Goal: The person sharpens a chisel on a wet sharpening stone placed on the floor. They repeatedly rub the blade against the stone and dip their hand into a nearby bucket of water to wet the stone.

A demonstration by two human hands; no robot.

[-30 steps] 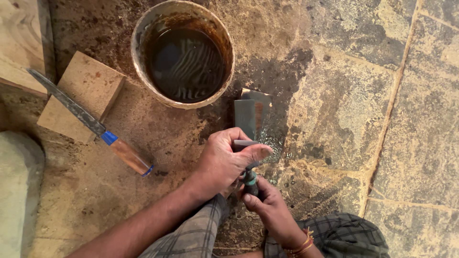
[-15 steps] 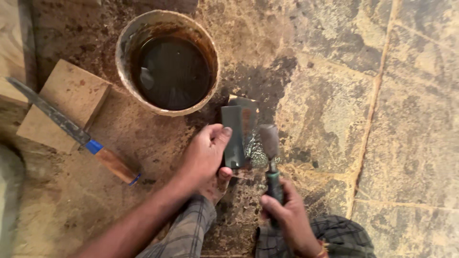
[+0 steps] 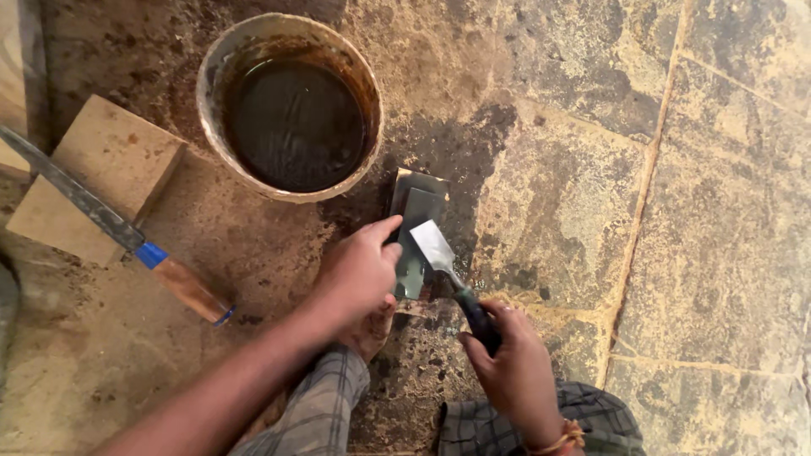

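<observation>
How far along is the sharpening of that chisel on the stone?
Done: the sharpening stone and floor around it are wet, beside the bucket of dark water. In hand: right hand holds the chisel lifted, left hand steadies the stone. Left: edge quality cannot be judged.

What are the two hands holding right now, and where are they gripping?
The right hand holds a chisel by its dark handle, blade raised. The left hand rests on the dark sharpening stone, fingers at its left edge.

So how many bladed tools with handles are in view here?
2. A chisel held in the right hand, blade over the sharpening stone; another long blade tool lying across the wooden block at left.
</observation>
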